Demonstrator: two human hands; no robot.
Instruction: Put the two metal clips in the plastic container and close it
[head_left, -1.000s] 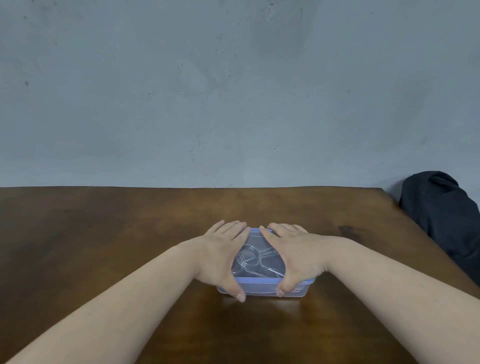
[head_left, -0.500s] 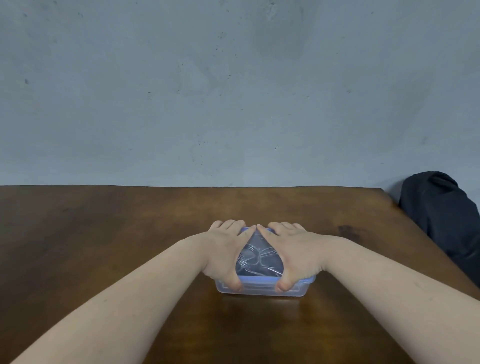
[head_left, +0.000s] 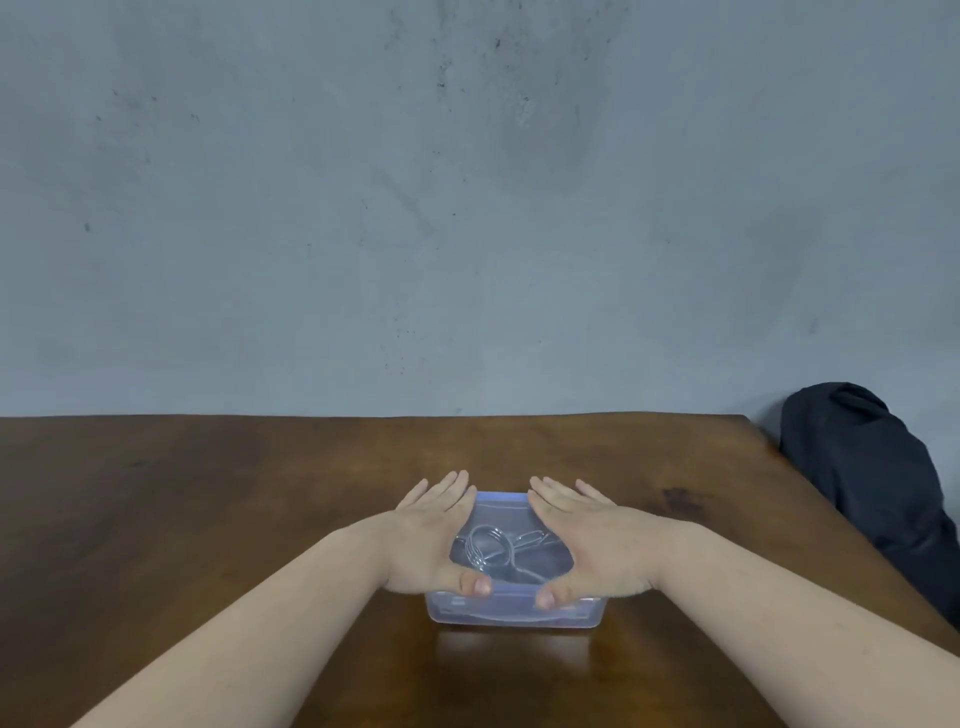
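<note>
A: While both hands are lying flat on the lid (head_left: 501, 506), what is the pressing really turning on?

B: The plastic container (head_left: 514, 613) is sitting directly under them, its long axis running left to right. The left hand (head_left: 434, 540) is covering its left end and the right hand (head_left: 597, 543) its right end, so neither is nearer; each is taking one side. Thumbs are resting on the near rim, fingers reaching toward the far rim.

A: Are they gripping anything?

B: No, both palms are spread and released, pressing down rather than grasping. Between them, the metal clips (head_left: 491, 548) are showing through the clear lid, inside the container.

A: Is it sealed?

B: I am judging it nearly so; whether every edge is seated I cannot tell.

A: And beyond the container?

B: The wooden table (head_left: 208, 493) is stretching past it, bare and glossy. A dark bundle of cloth (head_left: 862, 478) is slumping off the container's far right, and a grey wall (head_left: 467, 208) is rising behind.
</note>
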